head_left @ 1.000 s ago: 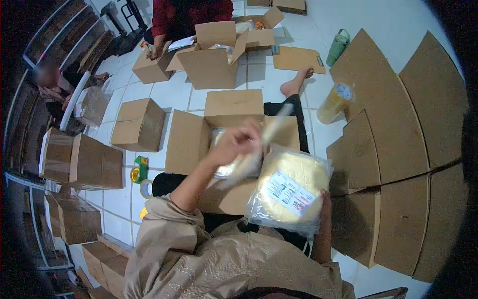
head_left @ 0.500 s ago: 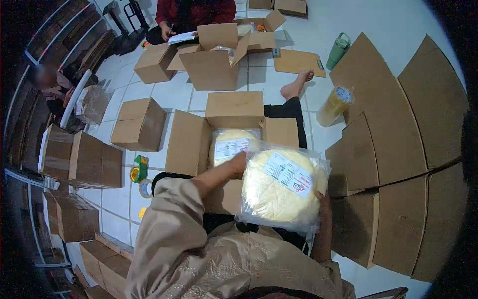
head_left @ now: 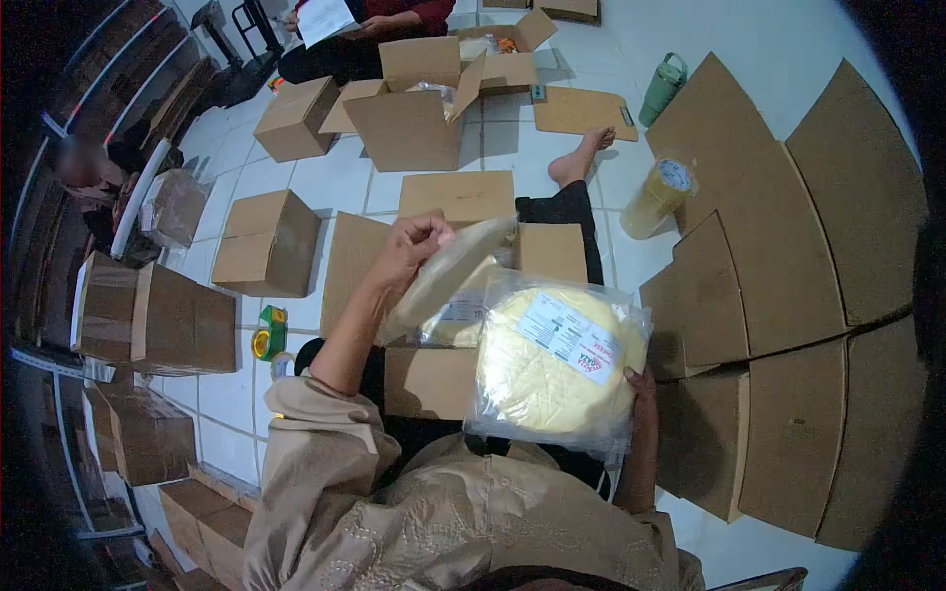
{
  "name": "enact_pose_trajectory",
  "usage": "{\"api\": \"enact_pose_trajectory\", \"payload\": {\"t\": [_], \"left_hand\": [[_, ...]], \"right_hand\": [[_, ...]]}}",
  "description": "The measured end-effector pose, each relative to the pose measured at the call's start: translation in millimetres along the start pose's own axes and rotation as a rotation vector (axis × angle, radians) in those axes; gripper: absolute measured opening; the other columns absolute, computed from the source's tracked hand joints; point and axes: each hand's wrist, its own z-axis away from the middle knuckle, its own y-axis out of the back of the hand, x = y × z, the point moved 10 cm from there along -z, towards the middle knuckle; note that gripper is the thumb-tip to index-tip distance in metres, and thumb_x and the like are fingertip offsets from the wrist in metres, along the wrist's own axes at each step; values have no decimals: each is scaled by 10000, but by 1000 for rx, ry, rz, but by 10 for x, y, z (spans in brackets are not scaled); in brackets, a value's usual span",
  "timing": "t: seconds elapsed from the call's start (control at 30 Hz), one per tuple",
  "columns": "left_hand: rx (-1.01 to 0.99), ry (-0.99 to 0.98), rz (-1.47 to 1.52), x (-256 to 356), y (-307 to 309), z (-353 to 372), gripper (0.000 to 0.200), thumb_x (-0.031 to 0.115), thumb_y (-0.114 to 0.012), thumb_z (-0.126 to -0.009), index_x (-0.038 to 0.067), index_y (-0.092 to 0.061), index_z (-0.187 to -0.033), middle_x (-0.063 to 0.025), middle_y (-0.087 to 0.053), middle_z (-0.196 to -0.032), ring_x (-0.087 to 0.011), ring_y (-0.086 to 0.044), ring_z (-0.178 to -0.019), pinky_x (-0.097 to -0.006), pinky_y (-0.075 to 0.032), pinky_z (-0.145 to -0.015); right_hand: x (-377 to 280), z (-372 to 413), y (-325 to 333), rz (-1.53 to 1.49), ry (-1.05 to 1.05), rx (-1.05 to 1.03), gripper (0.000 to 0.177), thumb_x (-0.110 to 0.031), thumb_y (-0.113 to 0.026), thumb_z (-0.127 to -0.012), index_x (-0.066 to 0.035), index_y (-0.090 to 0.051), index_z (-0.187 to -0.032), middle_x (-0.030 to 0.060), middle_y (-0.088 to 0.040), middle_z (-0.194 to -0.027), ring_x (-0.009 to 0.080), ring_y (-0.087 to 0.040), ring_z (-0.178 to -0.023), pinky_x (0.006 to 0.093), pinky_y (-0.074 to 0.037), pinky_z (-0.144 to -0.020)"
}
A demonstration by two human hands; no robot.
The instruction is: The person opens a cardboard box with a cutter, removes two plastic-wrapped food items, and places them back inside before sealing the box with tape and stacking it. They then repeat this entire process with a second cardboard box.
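My left hand (head_left: 409, 251) is raised over the open cardboard box (head_left: 429, 384) in front of me. Its fingers pinch the upper edge of a flat, round plastic-wrapped pack (head_left: 448, 266), held tilted and seen nearly edge-on. Below it, inside the box, part of another pale pack with a white label (head_left: 461, 307) shows. Low on the right, my right hand (head_left: 641, 394) grips the side of a pale yellow, round, labelled pack (head_left: 552, 364) in clear plastic, close to my lap. Most of that hand's fingers are behind the pack.
Flattened cardboard (head_left: 778, 295) covers the right side. A clear tape roll (head_left: 655, 200) and green bottle (head_left: 663, 89) stand nearby. A closed box (head_left: 266, 243) and green tape dispenser (head_left: 271, 332) sit left. Ahead, a person holding paper (head_left: 325, 20) sits behind an open box (head_left: 409, 128).
My left hand has left the labelled pack and risen up and left, now lifting a tilted pack over the box. My right hand still holds its pack. The person ahead has shifted the paper left.
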Motion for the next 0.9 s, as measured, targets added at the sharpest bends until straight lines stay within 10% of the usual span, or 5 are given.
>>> {"api": "enact_pose_trajectory", "payload": {"t": [0.23, 0.33, 0.53, 0.77, 0.9], "left_hand": [[-779, -419, -149, 1110, -1865, 651, 361, 185, -636, -807, 84, -567, -1146, -126, -502, -1132, -234, -452, -1112, -344, -333, -947], [-328, -450, -801, 794, -1523, 609, 554, 237, -637, -803, 118, -432, -1304, -151, -386, -1301, -288, -358, -1221, -361, -263, -1014], [64, 790, 8, -995, -872, 847, 842, 509, -532, -832, 53, -135, -1417, -234, -192, -1435, -337, -164, -1341, -448, -170, -1082], [-199, 403, 110, -882, -1129, 443, 499, 407, -477, -860, 94, -510, -1247, -103, -500, -1278, -256, -453, -1179, -389, -305, -1011], [-296, 4, -759, -1132, -832, 90, 256, 206, -530, -785, 46, -645, -948, -120, -638, -926, -253, -617, -834, -352, -481, -716]], "right_hand": [[19, 23, 58, -75, -24, 57, 565, -249, -600, -794, 0, -416, -1266, 131, -526, -1170, 240, -509, -1058, 347, -406, -913], [-185, 153, -79, -81, 1, 141, 518, -356, -565, -833, 2, -493, -1200, 115, -564, -1114, 223, -532, -1013, 341, -415, -888], [13, 104, 85, -30, 36, 82, 556, -413, -512, -854, -8, -459, -1231, 115, -538, -1163, 239, -521, -1053, 356, -425, -895], [48, 187, 425, -1, -22, 73, 565, -404, -599, -758, 24, -521, -1117, 158, -597, -1034, 257, -588, -900, 369, -481, -800], [74, 204, 345, 0, -64, 94, 556, -388, -600, -741, 26, -530, -1106, 153, -607, -1010, 256, -594, -878, 367, -486, -780]]}}
